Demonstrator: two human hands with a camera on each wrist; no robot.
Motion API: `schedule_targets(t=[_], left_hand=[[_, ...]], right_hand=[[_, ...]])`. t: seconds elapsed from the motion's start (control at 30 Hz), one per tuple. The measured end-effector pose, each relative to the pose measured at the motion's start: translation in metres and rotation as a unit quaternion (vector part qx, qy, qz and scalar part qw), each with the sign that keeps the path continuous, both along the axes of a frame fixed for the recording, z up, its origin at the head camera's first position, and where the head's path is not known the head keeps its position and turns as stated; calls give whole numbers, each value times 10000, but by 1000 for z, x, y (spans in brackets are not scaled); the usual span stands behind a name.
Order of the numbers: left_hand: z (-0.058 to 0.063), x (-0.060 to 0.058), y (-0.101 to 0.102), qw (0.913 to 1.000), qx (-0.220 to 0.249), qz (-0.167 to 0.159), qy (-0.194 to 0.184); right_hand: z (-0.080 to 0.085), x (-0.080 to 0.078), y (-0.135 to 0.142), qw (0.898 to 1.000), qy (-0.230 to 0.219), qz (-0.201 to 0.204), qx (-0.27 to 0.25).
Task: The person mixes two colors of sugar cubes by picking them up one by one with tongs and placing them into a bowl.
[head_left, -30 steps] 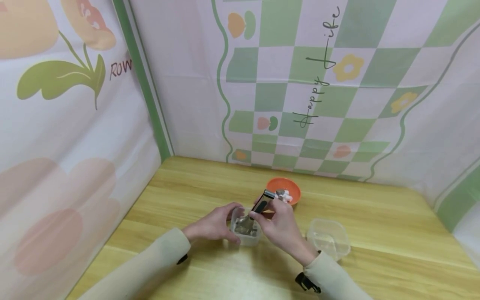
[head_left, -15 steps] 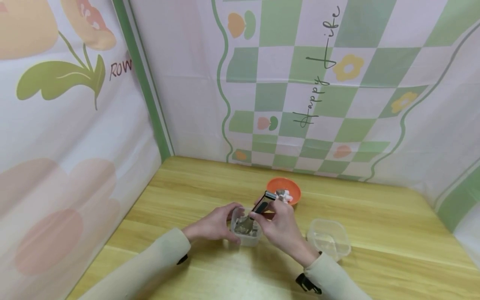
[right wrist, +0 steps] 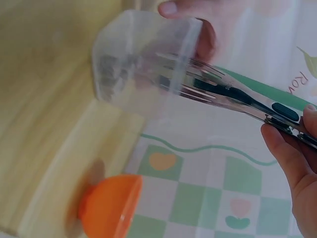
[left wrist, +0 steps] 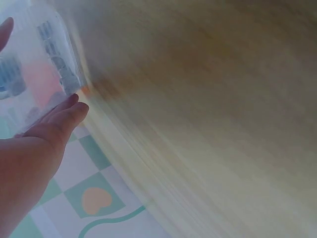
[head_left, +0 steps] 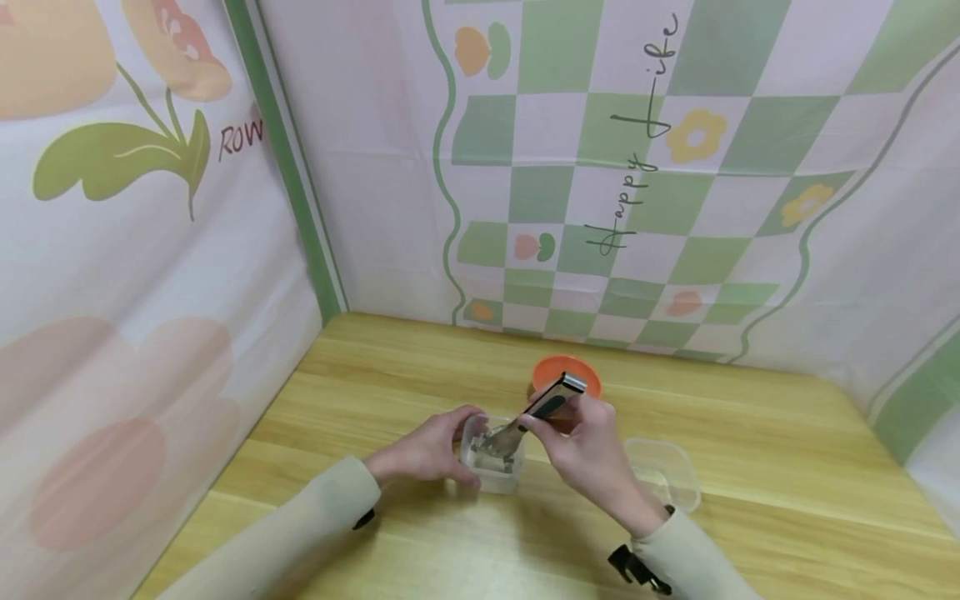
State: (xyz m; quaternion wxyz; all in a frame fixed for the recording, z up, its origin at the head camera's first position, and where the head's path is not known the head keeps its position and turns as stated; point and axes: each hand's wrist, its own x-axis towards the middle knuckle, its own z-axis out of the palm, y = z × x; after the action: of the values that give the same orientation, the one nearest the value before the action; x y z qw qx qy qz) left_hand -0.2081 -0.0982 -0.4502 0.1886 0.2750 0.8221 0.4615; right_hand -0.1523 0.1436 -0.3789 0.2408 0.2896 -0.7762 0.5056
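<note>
My left hand [head_left: 426, 448] holds a small translucent plastic container [head_left: 498, 481] on the table, thumb on the near side and fingers on the far side. Inside lie several small greyish pieces, seen blurred through the wall in the left wrist view. My right hand [head_left: 588, 450] pinches a pair of metal tongs [right wrist: 237, 96] with black grips around the handle. Their slotted ends reach down through the container's mouth, tilted, and the two arms stand apart in the right wrist view. I cannot tell whether a piece is between their ends.
An orange bowl [head_left: 558, 369] stands just behind my right hand, which hides its contents. A second translucent container [head_left: 675, 467] sits to the right, partly behind my right forearm. Patterned cloth [head_left: 555, 192] hangs along the table's back and left edges.
My right hand has shifted right and slightly back, drawing the tongs partway up inside the container and leaning them over more. It now covers the white pieces in the bowl. My left hand stays still.
</note>
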Motion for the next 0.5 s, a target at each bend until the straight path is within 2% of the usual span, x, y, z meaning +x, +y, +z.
schedule_targets(t=[0.23,0.5], left_hand=[[1,2,0,10000,-1,29,-53],[0,2,1,9999,109,3,-72]], right_hand=[[19,4,10,9996,-7,-49,-263],[34,1,26,9987,384,-204,-282]])
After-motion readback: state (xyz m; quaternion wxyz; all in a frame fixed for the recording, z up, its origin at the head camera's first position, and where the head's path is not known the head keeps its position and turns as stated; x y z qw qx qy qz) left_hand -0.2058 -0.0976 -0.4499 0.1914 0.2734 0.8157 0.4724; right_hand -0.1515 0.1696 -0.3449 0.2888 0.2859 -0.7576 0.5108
